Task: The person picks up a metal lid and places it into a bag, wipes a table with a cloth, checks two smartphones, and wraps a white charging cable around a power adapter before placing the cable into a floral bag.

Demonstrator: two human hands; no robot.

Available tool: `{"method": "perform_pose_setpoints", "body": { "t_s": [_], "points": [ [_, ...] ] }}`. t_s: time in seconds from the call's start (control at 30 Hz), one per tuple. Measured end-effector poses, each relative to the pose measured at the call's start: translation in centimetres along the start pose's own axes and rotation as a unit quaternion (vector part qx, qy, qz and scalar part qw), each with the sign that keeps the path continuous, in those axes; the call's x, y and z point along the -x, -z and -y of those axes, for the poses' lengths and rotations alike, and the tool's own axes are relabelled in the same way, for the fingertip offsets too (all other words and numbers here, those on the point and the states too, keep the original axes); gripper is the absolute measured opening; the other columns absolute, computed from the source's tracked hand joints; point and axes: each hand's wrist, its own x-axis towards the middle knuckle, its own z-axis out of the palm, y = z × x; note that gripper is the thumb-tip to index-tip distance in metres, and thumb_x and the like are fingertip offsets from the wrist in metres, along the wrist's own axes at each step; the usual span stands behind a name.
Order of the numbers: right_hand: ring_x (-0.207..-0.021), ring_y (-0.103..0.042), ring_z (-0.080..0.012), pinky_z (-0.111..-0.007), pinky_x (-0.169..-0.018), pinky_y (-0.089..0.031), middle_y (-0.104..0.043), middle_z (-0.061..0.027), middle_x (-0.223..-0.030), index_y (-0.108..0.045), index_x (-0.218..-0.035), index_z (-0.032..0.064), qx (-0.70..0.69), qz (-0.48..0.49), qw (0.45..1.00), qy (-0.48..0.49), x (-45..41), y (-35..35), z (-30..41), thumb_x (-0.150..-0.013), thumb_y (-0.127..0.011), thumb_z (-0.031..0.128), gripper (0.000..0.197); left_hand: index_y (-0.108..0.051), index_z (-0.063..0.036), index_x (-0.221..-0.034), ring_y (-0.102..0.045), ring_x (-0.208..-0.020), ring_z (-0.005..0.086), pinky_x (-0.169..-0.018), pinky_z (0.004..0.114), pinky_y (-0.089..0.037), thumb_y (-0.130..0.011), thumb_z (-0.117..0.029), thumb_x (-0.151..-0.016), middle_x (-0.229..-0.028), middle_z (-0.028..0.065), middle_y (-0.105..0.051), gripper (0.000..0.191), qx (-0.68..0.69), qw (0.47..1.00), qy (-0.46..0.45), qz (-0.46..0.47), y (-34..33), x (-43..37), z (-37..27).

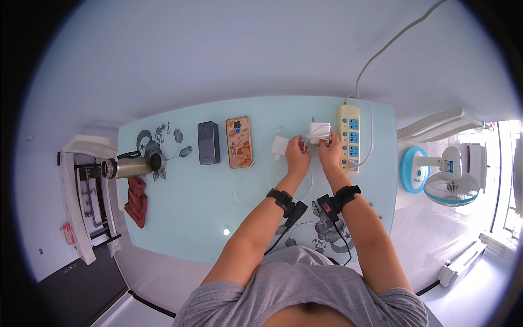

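Note:
A white charger plug (pixel 319 130) with metal prongs pointing away has a white charging cable (pixel 319 137) looped around its body. My right hand (pixel 331 153) has its fingers on the charger's near right side, close to the power strip. At the charger's left, my left hand (pixel 298 155) pinches the cable between curled fingers; the fingertips partly hide it. A second white charger (pixel 280 145) lies just left of that hand, with its thin white cable (pixel 241 199) curving over the table. Along my right hand's side sits a cream power strip (pixel 345 141) with blue sockets, a white plug (pixel 352 164) in its nearest one.
Left of the chargers lie a smartphone in a patterned case (pixel 240 143) and a dark power bank (pixel 208 143). A steel flask (pixel 130 166) and a brown cloth (pixel 136 202) are at the left end of the glass-topped table (pixel 184 220). A fan (pixel 451 180) stands beyond the right edge.

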Motion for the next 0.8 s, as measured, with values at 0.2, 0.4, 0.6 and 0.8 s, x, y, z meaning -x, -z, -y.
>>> {"method": "perform_pose_setpoints", "body": {
  "t_s": [0.2,0.4,0.6,0.8],
  "points": [
    [-0.083,-0.052,-0.0298,-0.036,-0.076,-0.042,-0.05,-0.0181,-0.096,-0.042,-0.114,0.0009,0.031,0.004,0.999,0.012,0.9,0.7,0.7,-0.073,-0.057,0.017,0.047,-0.05,-0.0038,-0.107,-0.056,-0.08,0.0234,-0.07,0.032,-0.046,-0.061,0.001,-0.061,-0.085,0.0122,-0.057,0.048,-0.07,0.996,-0.057,0.016,1.0,-0.2,-0.1],
    [-0.082,-0.053,-0.0278,-0.034,-0.075,-0.043,-0.051,-0.0181,-0.096,-0.036,-0.119,-0.0005,0.02,0.035,0.998,0.052,0.7,1.3,0.1,-0.071,-0.06,0.016,0.056,-0.048,-0.0047,-0.113,-0.056,-0.082,0.0226,-0.074,0.031,-0.044,-0.06,-0.003,-0.064,-0.089,0.0133,-0.056,0.05,-0.084,0.989,-0.026,0.122,1.9,-0.1,-0.9],
    [-0.075,-0.055,-0.0229,-0.033,-0.068,-0.044,-0.054,-0.0131,-0.089,-0.035,-0.119,-0.0007,0.052,0.026,0.998,0.018,2.0,3.2,1.8,-0.07,-0.061,0.019,0.06,-0.048,-0.0003,-0.11,-0.054,-0.092,0.0187,-0.077,0.03,-0.044,-0.051,0.002,-0.073,-0.099,0.0095,-0.055,0.038,0.295,0.928,0.166,0.157,7.4,-0.1,-2.7],
    [-0.073,-0.055,-0.0208,-0.031,-0.065,-0.044,-0.056,-0.0102,-0.082,-0.05,-0.107,0.0003,0.065,0.03,0.996,0.061,3.7,3.8,1.6,-0.069,-0.061,0.016,0.042,-0.044,0.0024,-0.111,-0.051,-0.099,0.0213,-0.085,0.033,-0.044,-0.033,0.015,-0.07,-0.106,0.0137,-0.051,0.045,0.505,0.831,0.227,0.055,18.1,1.5,0.0]
  ]
}}
